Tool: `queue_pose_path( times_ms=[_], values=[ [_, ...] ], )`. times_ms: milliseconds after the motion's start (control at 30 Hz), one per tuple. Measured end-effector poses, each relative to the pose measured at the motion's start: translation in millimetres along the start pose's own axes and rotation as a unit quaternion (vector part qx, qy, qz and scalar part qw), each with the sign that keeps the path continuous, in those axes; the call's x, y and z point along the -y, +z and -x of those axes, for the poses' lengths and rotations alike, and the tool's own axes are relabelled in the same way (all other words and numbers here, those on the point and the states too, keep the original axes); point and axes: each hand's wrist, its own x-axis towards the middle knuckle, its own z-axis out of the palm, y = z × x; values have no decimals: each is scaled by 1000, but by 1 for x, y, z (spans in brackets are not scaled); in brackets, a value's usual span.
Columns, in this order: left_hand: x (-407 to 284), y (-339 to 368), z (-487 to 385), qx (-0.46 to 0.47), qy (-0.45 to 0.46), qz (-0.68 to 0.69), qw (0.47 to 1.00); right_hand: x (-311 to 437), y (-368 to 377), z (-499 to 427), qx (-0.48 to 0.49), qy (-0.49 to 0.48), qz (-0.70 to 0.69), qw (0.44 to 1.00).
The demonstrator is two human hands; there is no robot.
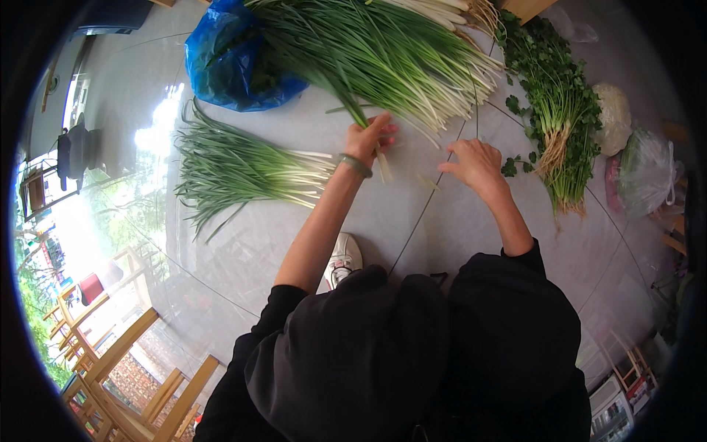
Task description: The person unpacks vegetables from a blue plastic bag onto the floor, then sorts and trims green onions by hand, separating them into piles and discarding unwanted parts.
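My left hand (371,137), with a green bangle at its wrist, is closed around a few garlic chive stalks (353,108); their pale ends stick out below it. To its right, my right hand (476,162) is over the grey tiled floor with fingers bent; whether it pinches anything is unclear. A large heap of garlic chives (386,61) lies beyond both hands, white ends towards the right. A smaller, even bundle of chives (254,166) lies left of my left forearm. Small pale scraps (429,183) are on the floor between the hands.
A blue plastic bag (221,66) with greens sits at the upper left. Coriander (558,110) with roots lies on the right, beside a pale round vegetable (611,119) and a clear plastic bag (646,171). My shoe (343,257) is on the floor; wooden chairs (121,342) stand lower left.
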Motion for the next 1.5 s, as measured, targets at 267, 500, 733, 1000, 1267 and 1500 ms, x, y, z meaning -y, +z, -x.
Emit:
queue_pose_path(
  times_ms=[267, 500, 733, 1000, 1267, 1500],
  values=[
    [0, 18, -27, -59, 104, -127, 985, 18, 18, -25, -20, 30, -38, 999],
    [7, -7, 13, 16, 46, 33, 998, 31, 23, -19, -114, 12, -217, 969],
    [-2, -22, 29, -6, 92, 120, 988, 47, 34, -18, -114, -70, -230, 964],
    [-19, -50, 29, -8, 94, 123, 988, 25, 38, -20, -149, -23, -144, 978],
    [-17, -21, 47, 84, 98, 54, 990, 23, 14, -41, 67, -23, -438, 896],
    [-11, -10, 52, 109, 82, -8, 991, 35, 18, -44, 96, -11, -530, 843]
  ],
)
